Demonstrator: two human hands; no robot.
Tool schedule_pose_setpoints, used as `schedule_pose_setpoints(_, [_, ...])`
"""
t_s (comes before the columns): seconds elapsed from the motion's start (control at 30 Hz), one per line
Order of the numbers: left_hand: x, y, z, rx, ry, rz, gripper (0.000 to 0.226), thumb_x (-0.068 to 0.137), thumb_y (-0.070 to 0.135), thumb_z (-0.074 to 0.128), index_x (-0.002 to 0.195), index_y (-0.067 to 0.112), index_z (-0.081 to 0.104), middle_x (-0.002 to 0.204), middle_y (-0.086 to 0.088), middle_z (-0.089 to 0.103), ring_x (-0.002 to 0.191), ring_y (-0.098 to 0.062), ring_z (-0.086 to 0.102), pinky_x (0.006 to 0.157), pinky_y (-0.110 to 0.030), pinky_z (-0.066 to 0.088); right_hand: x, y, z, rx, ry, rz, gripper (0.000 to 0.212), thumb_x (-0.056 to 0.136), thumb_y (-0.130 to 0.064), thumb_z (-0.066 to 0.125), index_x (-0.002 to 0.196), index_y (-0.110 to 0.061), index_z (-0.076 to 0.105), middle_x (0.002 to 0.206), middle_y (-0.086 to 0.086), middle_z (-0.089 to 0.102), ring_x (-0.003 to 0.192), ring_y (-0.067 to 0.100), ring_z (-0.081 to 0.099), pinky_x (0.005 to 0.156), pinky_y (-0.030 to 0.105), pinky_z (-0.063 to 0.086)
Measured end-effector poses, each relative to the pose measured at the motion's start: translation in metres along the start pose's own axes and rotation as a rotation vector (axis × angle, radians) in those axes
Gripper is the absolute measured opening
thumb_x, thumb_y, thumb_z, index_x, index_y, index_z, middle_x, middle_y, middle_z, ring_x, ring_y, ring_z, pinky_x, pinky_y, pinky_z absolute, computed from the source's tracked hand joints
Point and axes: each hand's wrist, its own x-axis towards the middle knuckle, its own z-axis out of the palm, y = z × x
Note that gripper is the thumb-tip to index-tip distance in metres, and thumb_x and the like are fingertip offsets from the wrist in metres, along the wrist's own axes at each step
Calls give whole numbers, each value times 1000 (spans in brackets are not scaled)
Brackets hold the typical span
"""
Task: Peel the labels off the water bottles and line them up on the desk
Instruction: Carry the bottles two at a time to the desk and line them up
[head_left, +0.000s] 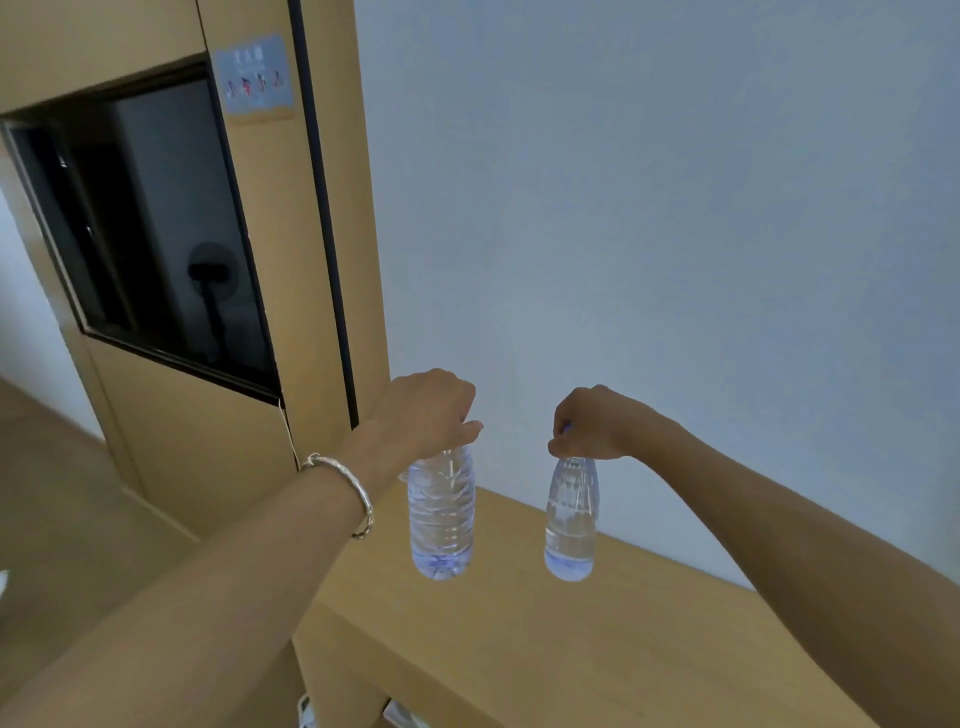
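Setting both down upright is my aim. My left hand (423, 410) grips the left bottle (441, 514) at its neck, and my right hand (589, 426) pinches the right bottle (570, 519) by its cap. Both hang label-free over the desk (519, 654). Its edge falls away at seven o'clock, the wall (675, 260) stands at two, and bare wood shows at five.
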Motion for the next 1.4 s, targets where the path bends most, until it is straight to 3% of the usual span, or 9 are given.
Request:
schedule_pose_setpoints(0.2, [50,-30,55,-71,-113,-87,39,88,53,57,84,15,51,98,-3,59,89,-21,58,65,-29,40,92,8,37,23,-64,-15,18,78,-29,62,88,-17,71,88,0,69,87,19,65,67,29,50])
schedule_pose_setpoints(0.33, [97,-48,96,-256,-213,-179,41,80,44,72,76,7,56,99,-8,67,105,-21,63,73,-37,51,157,15,53,49,-109,-16,21,77,-29,62,92,-16,70,93,1,68,87,21,65,66,28,48])
schedule_pose_setpoints(0.5, [149,-68,134,-364,-295,-227,33,76,32,77,81,2,65,89,-12,66,74,-19,54,65,-29,44,221,25,67,53,-134,-17,17,79,-29,63,91,-18,66,98,2,66,88,21,64,63,26,45])
schedule_pose_setpoints(0.67, [183,-84,176,-406,-336,-141,13,79,16,75,82,11,64,95,-4,61,91,-17,55,70,-22,39,260,37,89,54,-192,36,22,80,-27,63,97,-14,69,103,4,67,93,23,65,67,28,47])
schedule_pose_setpoints(0.73, [196,-90,193,-416,-358,-108,13,80,11,71,76,17,60,92,0,59,88,-14,51,70,-22,38,271,41,96,65,-215,72,21,80,-27,63,97,-16,69,101,3,67,92,22,65,66,27,47])
schedule_pose_setpoints(0.8, [211,-96,208,-413,-397,-55,6,82,8,68,83,13,66,97,-2,62,86,-10,48,71,-21,40,281,44,105,59,-230,109,21,79,-26,63,97,-17,69,100,2,67,90,21,65,63,26,46])
schedule_pose_setpoints(1.1, [267,-118,273,-383,-476,251,20,85,5,54,95,11,70,107,-5,64,104,-19,58,76,-19,40,302,53,138,60,-248,340,23,80,-24,62,98,-13,70,104,6,69,95,24,66,65,27,46])
schedule_pose_setpoints(1.3, [282,-123,305,-331,-461,415,20,86,6,50,94,12,68,95,1,46,84,-16,50,72,-21,38,311,53,159,85,-206,448,21,80,-19,60,97,-16,72,105,2,66,93,22,65,67,28,48])
schedule_pose_setpoints(1.4, [288,-122,316,-315,-488,469,20,86,5,49,78,19,61,95,1,45,84,-18,50,72,-23,40,313,49,171,111,-186,490,22,81,-17,60,100,-16,71,104,1,65,88,20,63,67,26,47])
